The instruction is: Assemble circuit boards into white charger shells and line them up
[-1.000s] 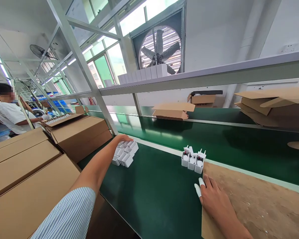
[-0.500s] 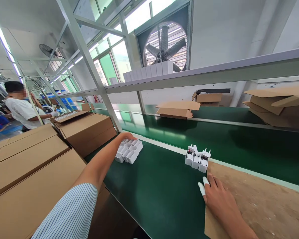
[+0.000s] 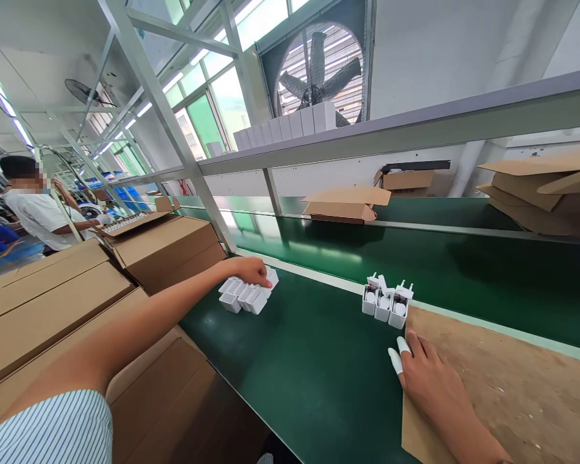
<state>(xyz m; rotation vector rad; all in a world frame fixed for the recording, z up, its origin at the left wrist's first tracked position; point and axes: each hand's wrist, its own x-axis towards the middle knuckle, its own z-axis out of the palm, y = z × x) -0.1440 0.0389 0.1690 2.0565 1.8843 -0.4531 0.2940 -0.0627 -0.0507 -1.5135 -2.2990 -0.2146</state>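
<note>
A cluster of small open white boxes (image 3: pixel 244 299) stands on the green work surface at left of centre. My left hand (image 3: pixel 252 270) reaches over it with curled fingers, the fingertips down at the boxes' right end; what they grip, if anything, is hidden. My right hand (image 3: pixel 430 377) lies flat and open on a brown board (image 3: pixel 507 374), holding nothing. White covers sit on two of its fingertips. Just beyond those fingers, three filled white boxes (image 3: pixel 383 309) stand in a row, with round white parts inside and pronged white pieces sticking up.
Large cardboard cartons (image 3: pixel 169 248) line the left side. Behind the work surface runs a green belt (image 3: pixel 319 248) with an open carton (image 3: pixel 345 205) beyond it. A shelf (image 3: pixel 391 138) crosses above, carrying a row of white boxes (image 3: pixel 290 125). A person (image 3: pixel 41 212) works at far left.
My left hand has moved from the far edge of the box cluster toward its right end, and its fingers have curled. My right hand stays on the board. The view has shifted slightly.
</note>
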